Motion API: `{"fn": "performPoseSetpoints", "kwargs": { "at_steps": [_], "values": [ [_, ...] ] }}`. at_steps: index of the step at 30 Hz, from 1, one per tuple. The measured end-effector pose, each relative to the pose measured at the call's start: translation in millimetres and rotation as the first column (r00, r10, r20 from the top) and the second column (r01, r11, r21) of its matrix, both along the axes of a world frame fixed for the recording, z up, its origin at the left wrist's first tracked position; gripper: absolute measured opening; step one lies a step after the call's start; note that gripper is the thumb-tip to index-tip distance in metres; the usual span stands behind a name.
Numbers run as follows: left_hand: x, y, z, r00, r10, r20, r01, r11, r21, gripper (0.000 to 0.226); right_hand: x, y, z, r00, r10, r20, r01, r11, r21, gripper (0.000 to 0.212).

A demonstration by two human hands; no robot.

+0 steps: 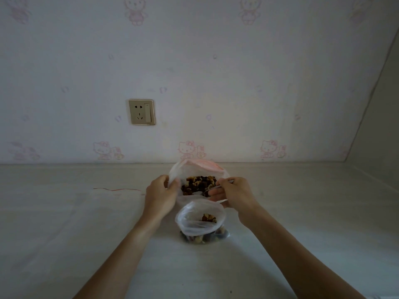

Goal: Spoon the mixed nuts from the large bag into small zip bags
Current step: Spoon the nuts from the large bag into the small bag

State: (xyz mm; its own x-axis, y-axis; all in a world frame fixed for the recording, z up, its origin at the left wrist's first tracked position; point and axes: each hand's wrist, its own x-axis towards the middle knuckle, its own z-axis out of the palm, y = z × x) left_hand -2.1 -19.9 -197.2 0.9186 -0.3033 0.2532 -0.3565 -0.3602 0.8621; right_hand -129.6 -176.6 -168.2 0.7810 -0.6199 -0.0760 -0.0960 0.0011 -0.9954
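Your right hand (234, 190) held the spoon (212, 188), dipped in the big bag (195, 169). The small bag (199, 221) sat just nearer you. Your left hand (160, 190) pinched the big bag's edge.

The spoon (212, 189) bowl is lost among the nuts (198, 184) inside the large bag (194, 169); its handle hides under the right hand (234, 192).

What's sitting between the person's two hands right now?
In the head view, the open large bag of mixed nuts lies between the left hand and right hand; the right holds a spoon dipping in.
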Motion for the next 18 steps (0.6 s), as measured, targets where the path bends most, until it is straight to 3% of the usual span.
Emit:
{"fn": "performPoseSetpoints", "kwargs": {
  "at_steps": [3, 18],
  "values": [
    [-1.9, 0.5, 3.3, 0.998, -0.039, -0.056, 0.034, 0.997, -0.075, 0.029, 4.0, 2.0, -3.6, 1.000, -0.002, -0.023, 0.002, 1.000, 0.011, 0.034],
    [-9.3, 3.1, 9.1, 0.995, -0.046, -0.094, 0.035, 0.992, -0.118, 0.023, 0.8, -5.8, -9.9, 0.999, -0.028, 0.029, 0.025, 0.993, 0.118, 0.028]
  ]
}}
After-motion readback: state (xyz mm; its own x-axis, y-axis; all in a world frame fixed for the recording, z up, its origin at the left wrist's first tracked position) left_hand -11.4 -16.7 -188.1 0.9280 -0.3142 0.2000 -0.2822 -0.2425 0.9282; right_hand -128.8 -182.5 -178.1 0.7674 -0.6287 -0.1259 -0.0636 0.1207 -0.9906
